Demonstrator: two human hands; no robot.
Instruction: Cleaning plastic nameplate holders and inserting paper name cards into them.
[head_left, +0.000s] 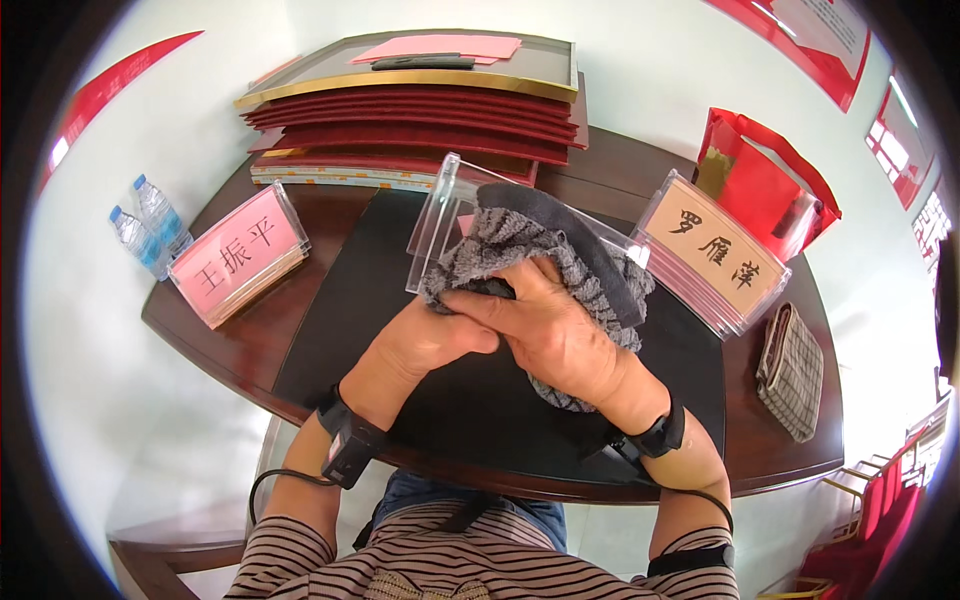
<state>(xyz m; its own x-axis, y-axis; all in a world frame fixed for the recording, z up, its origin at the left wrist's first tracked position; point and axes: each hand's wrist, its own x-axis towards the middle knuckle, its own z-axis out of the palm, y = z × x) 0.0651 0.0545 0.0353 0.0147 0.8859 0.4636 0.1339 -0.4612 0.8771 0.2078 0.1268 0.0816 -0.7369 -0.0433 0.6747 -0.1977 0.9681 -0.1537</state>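
Note:
Over the middle of the desk, a clear acrylic name-card stand [437, 215] is held up at a tilt, partly covered by a dark grey ribbed cloth [520, 235]. My left hand [425, 335] is closed at the stand's lower left end; its fingertips are hidden beneath the cloth. Bunched in my right hand [565, 340], the cloth is pressed against the stand and hangs down past the wrist side. Left of my hands is a stack of acrylic stands with pink cards [240, 255]. A similar stack with peach cards [715, 255] lies to the right.
Behind sits a pile of dark red folders [420, 120] under a gold-edged frame [405, 93]. Two water bottles [150, 225] are at the left edge. A red paper bag [765, 180] and a folded checked cloth [792, 370] are at the right. A black mat [350, 270] covers the desk's middle.

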